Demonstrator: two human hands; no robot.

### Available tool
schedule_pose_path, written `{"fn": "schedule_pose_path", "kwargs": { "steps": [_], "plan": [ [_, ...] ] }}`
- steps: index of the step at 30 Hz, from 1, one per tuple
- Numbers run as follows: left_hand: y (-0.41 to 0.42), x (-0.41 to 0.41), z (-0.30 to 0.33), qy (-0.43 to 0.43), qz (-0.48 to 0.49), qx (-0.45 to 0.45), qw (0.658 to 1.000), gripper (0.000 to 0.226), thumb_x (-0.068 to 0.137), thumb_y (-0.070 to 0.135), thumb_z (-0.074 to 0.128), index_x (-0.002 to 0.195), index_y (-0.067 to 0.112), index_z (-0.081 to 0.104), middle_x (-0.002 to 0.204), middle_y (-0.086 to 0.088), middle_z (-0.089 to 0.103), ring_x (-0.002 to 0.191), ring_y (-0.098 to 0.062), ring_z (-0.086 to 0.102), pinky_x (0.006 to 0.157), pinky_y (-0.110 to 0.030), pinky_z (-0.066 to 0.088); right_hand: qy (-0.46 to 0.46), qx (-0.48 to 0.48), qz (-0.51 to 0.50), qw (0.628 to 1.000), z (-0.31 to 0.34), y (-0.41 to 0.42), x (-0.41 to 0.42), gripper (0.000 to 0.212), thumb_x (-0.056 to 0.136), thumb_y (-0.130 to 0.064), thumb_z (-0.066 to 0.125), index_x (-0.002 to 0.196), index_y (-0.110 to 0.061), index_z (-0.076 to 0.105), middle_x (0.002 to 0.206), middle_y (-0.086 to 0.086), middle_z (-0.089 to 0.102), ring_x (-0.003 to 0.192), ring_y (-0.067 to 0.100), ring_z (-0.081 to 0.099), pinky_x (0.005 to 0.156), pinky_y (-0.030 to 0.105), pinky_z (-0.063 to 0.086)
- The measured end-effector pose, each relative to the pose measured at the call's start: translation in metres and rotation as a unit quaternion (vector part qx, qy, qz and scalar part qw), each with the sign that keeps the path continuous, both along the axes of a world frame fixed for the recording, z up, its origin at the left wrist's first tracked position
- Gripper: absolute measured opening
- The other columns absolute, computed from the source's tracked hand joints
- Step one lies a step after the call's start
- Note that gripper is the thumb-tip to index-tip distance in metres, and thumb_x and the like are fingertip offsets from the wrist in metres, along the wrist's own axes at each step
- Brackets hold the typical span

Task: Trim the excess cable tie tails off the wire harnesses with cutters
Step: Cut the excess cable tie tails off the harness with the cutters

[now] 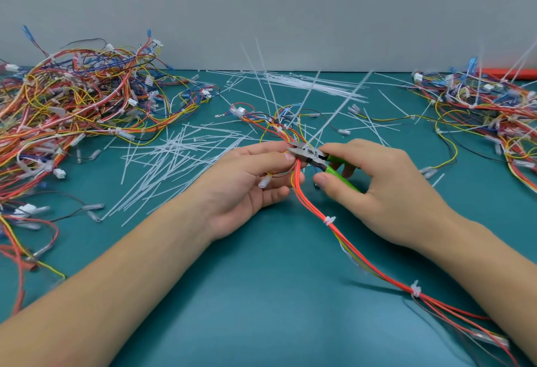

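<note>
Left hand (250, 180) gripping harness (299, 189), right hand (377, 189) clasping cutters (312, 156) beside it

One pair of green-handled steel cutters (316, 160) and one red-and-yellow wire harness (345, 239) sit in the grip of two bare hands, left (247, 183) and right (374, 189). Two trimmed white cable ties (329, 220) show on the harness below the grip. Two tangled heaps of multicoloured harnesses lie beyond it, left (72, 99) and right (488, 111). The loose white cut tails (174, 160) left of the grip are too many to count.

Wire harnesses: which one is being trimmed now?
The red-wired harness at centre, held by the left hand; green-handled cutters are at it. Both side piles lie untouched.
</note>
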State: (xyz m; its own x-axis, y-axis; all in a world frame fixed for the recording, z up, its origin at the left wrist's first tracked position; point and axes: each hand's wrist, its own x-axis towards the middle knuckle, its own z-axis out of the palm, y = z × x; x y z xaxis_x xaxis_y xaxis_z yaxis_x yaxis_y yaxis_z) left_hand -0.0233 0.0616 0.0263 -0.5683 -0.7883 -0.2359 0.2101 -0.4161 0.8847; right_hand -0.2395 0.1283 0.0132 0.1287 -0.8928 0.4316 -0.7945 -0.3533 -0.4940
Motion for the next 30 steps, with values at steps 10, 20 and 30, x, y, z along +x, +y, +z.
{"fn": "schedule_pose_path", "kwargs": {
  "steps": [10, 20, 30],
  "plan": [
    [-0.0035, 0.0018, -0.0011, -0.020, -0.024, -0.011, 0.999, 0.038, 0.075, 0.014, 0.070, 0.113, 0.007, 0.073, 0.092, -0.005, 0.076, 0.067, -0.013, 0.071, 0.060, -0.019, 0.052, 0.028, -0.013, 0.007, 1.000, 0.0032, 0.0003, -0.0025, 0.042, 0.095, -0.049, 0.063, 0.130, -0.026, 0.070, 0.105, -0.006, 0.068, 0.102, 0.021, 0.062, 0.091, 0.045, 0.050],
    [-0.0030, 0.0022, -0.0005, -0.023, -0.021, -0.009, 0.999, 0.029, 0.077, 0.014, 0.071, 0.105, 0.010, 0.076, 0.092, -0.005, 0.076, 0.068, -0.014, 0.071, 0.056, -0.017, 0.050, 0.020, 0.032, 0.011, 0.999, 0.0080, -0.0003, -0.0040, 0.021, 0.098, -0.054, 0.057, 0.104, -0.039, 0.070, 0.072, -0.008, 0.053, 0.072, 0.014, 0.053, 0.063, 0.033, 0.039],
    [0.0041, -0.0008, 0.0011, 0.003, 0.000, -0.029, 1.000, 0.041, 0.075, 0.010, 0.075, 0.116, 0.009, 0.075, 0.098, -0.004, 0.076, 0.077, -0.020, 0.075, 0.067, -0.028, 0.060, -0.037, 0.041, 0.023, 0.998, 0.0060, 0.0007, -0.0006, 0.028, 0.101, -0.051, 0.056, 0.099, -0.026, 0.069, 0.067, -0.001, 0.047, 0.061, 0.014, 0.040, 0.056, 0.028, 0.033]
  ]
}}
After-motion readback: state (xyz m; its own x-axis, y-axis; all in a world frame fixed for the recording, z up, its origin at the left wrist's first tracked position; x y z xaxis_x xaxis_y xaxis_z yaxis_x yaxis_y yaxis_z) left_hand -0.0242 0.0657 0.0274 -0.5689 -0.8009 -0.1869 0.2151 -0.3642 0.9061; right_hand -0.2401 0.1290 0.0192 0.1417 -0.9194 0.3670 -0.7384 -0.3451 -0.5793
